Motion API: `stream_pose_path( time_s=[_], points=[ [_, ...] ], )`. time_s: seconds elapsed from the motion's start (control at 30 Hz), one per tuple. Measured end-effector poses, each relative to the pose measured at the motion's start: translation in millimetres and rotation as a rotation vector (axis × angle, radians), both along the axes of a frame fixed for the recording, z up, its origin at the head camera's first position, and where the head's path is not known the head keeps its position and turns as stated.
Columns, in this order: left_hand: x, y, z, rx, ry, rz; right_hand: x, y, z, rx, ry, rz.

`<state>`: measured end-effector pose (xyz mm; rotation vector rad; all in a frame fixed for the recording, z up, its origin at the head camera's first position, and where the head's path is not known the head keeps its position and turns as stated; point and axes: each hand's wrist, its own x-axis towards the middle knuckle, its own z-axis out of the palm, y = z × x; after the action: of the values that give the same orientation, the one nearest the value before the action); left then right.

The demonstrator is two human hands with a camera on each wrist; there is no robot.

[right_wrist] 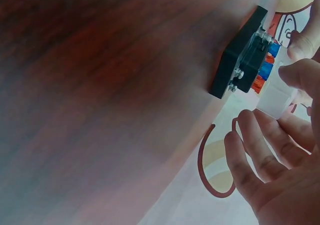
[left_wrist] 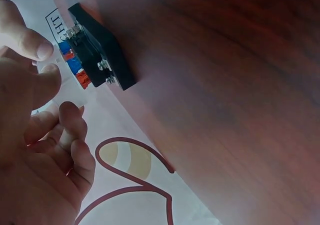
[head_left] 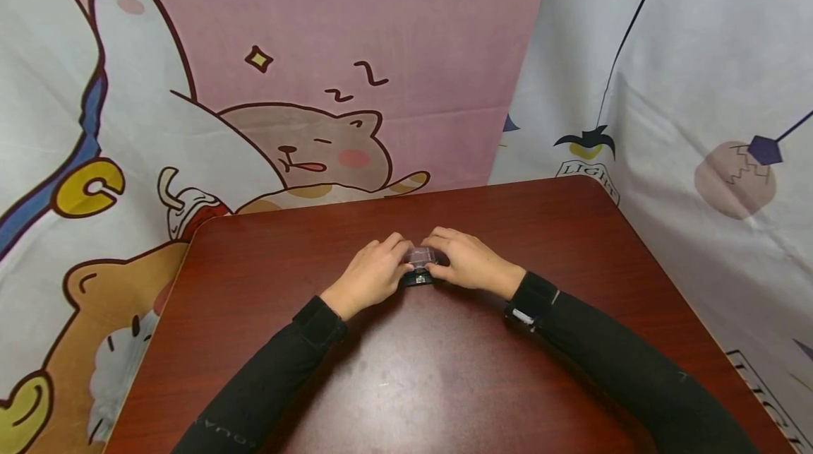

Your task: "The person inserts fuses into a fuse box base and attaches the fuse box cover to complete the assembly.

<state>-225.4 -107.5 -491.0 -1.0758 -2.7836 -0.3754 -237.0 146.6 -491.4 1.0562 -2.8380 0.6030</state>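
Observation:
A small black base (head_left: 419,278) with metal screws and a row of red and blue parts rests on the table, its exact kind unclear. Over its coloured parts is a clear plastic cover (right_wrist: 274,96), seen through as a pale box. From the left side, my left hand (head_left: 375,272) holds the cover with thumb and fingertips. Facing it, my right hand (head_left: 473,260) grips the cover's other side, thumb toward me. The black base (left_wrist: 102,47) sits just beyond the fingers in the left wrist view. Part of the cover is hidden behind the fingers.
The reddish-brown wooden table (head_left: 406,362) has rounded far corners and reflects light near its front. Behind it hangs a cartoon-printed cloth (head_left: 432,37), and a pale printed cloth (head_left: 686,87) hangs along the right side.

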Motion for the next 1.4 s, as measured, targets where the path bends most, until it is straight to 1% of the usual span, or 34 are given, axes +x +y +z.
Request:
stream_pose_path(
  time_s=[0.27, 0.43, 0.6, 0.9, 1.1, 1.4],
  points=[
    [1.5, 0.9, -1.6, -0.024, 0.011, -0.010, 2.6, 0.6, -3.3, 0.006, 0.022, 0.008],
    [2.9, 1.2, -0.8, -0.006, 0.022, -0.016, 2.9, 0.9, -5.2, -0.009, 0.032, 0.012],
    [4.0, 1.1, -1.4, -0.003, 0.022, -0.025, 2.6, 0.3, -6.9, 0.010, 0.041, 0.022],
    [4.1, 0.7, -3.4, -0.016, 0.015, -0.033, 3.8, -0.4, -7.1, 0.030, 0.013, 0.015],
    [5.1, 0.4, -4.3, -0.030, -0.002, -0.030, 4.1, -1.1, -8.6, 0.028, 0.011, 0.025],
    [3.0, 1.0, -6.6, -0.054, -0.006, -0.022, 2.4, -1.6, -7.1, 0.053, -0.006, 0.036]
  ],
)
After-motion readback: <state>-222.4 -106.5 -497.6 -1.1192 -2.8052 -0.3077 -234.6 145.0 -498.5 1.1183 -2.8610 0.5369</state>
